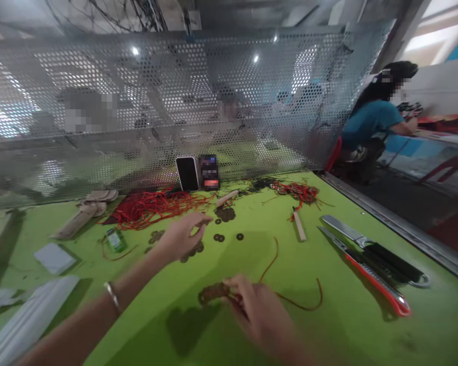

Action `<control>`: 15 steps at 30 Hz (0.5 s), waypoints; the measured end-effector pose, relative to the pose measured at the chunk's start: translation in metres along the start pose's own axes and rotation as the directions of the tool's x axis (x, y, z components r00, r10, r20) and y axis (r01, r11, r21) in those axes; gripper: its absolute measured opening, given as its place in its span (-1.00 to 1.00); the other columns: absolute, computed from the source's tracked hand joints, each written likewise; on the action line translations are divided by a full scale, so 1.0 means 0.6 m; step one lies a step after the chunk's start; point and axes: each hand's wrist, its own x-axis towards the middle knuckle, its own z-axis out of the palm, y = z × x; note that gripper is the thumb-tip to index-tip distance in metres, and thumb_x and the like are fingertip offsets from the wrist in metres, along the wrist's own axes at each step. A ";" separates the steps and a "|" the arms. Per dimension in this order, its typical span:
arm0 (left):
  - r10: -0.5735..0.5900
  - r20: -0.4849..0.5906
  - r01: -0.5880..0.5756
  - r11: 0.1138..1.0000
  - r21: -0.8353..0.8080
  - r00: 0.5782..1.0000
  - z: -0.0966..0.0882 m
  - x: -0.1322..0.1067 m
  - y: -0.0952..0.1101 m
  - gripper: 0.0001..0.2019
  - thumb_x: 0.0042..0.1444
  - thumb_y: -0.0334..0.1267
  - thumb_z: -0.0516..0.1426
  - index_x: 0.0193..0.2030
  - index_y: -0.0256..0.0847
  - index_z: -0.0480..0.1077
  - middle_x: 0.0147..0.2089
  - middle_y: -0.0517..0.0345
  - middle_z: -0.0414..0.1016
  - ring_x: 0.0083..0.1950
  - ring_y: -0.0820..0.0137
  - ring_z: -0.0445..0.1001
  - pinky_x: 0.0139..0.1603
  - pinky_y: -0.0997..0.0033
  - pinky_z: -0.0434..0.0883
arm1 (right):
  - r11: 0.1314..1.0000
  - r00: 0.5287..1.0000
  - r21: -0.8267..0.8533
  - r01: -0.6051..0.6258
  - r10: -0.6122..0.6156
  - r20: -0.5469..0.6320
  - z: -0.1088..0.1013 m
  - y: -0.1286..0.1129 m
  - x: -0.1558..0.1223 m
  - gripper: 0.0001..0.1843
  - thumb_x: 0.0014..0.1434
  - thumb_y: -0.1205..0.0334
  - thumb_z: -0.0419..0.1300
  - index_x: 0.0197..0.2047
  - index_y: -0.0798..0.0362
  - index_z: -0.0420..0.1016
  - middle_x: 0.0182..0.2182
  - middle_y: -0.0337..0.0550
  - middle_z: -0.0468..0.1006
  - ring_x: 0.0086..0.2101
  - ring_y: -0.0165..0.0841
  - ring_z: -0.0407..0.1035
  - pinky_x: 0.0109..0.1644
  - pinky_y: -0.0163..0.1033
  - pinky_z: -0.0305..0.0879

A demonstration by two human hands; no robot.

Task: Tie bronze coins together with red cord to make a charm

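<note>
My left hand reaches out over the green table, fingers pinched together above a scatter of dark round coins; what it pinches is too small to make out. My right hand is nearer to me and blurred, closed on a brown cluster of strung coins. A red cord trails from that cluster across the table to the right.
A pile of red cords lies at the back, with two phones leaning on a perforated metal screen. A red utility knife and a black-handled knife lie at right. Another person sits far right.
</note>
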 end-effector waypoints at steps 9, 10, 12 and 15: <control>-0.124 0.006 0.116 0.913 -0.392 0.992 0.016 -0.154 0.124 -0.57 0.10 -0.13 0.16 0.12 -0.07 0.23 -0.01 0.12 0.45 -0.09 0.35 0.45 -0.04 0.22 0.46 | 0.978 0.999 0.208 -0.023 0.031 -0.037 -0.004 0.024 0.007 -0.75 0.27 0.17 -0.02 -0.06 0.16 0.24 -0.40 -0.02 0.56 -0.45 -0.30 0.48 -0.42 -0.19 0.44; -0.134 0.003 0.125 0.914 -0.387 0.991 0.021 -0.164 0.126 -0.53 0.07 -0.12 0.18 0.12 -0.07 0.22 -0.01 0.12 0.45 -0.09 0.34 0.46 -0.04 0.21 0.46 | 0.974 0.999 0.225 -0.024 0.030 -0.025 -0.004 0.023 0.006 -0.74 0.28 0.16 -0.02 -0.06 0.15 0.24 -0.40 -0.02 0.56 -0.45 -0.30 0.48 -0.40 -0.18 0.44; -0.154 -0.015 0.138 0.917 -0.374 0.988 0.032 -0.180 0.127 -0.51 0.04 -0.13 0.20 0.12 -0.08 0.22 -0.02 0.11 0.45 -0.10 0.34 0.47 -0.05 0.20 0.48 | 0.965 1.000 0.260 -0.018 0.018 0.001 -0.002 0.019 0.004 -0.72 0.28 0.12 -0.03 -0.07 0.15 0.24 -0.37 0.00 0.56 -0.41 -0.29 0.49 -0.38 -0.17 0.45; -0.156 -0.050 0.127 0.920 -0.371 0.986 0.041 -0.193 0.126 -0.57 0.06 -0.24 0.19 0.09 -0.12 0.26 -0.07 0.11 0.50 -0.18 0.38 0.52 -0.12 0.25 0.52 | 0.956 0.999 0.293 -0.006 -0.004 0.035 0.001 0.013 -0.002 -0.69 0.28 0.08 -0.03 -0.07 0.16 0.24 -0.38 0.02 0.56 -0.39 -0.28 0.49 -0.39 -0.18 0.45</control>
